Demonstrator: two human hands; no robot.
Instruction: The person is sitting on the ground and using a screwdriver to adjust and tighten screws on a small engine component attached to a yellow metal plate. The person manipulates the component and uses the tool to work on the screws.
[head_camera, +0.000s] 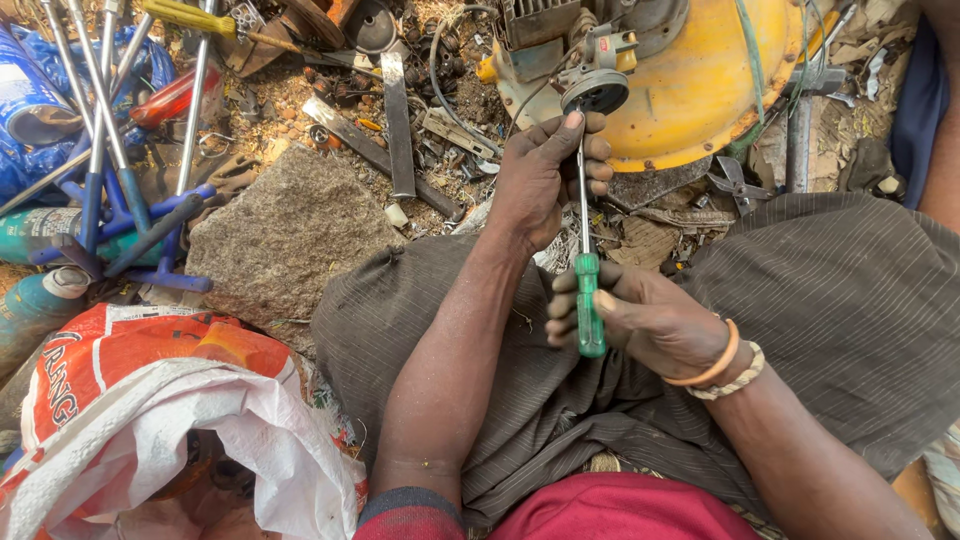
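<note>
— Right hand (650, 325)?
— Clenched around the green handle of a screwdriver (588, 300), just above the lap, two bangles at the wrist.

— And the screwdriver's shaft?
— Running straight up from the handle, thin and metallic, tip hidden against the underside of a small round black part (596, 92) on the yellow machine (700, 90).

— Left hand (545, 175)?
— Closed about the upper shaft, fingers wrapped loosely round it, thumb pointing up and touching the rim of the round black part. Steadying grip, from the look of it.

— Position of the machine?
— On the ground beyond the knees, domed yellow housing with dirt and worn paint, grey engine parts on top near the upper edge of the view.

— Around it?
— Scrap everywhere on the dirt floor: flat metal bars (398, 120), small bolts and bits, a pair of pliers (735, 185) just under the yellow housing. A rough grey stone (285, 235) to the left of the knee. Farther left, a bundle of T-handled tools with blue grips (120, 190), a yellow-handled screwdriver (190, 15) at the top, spray cans (35, 300) at the edge.

— Nearest corner?
— Orange and white woven sack (170, 420), crumpled, bottom left. Grey striped cloth (850, 300) across the lap, red garment below.
</note>
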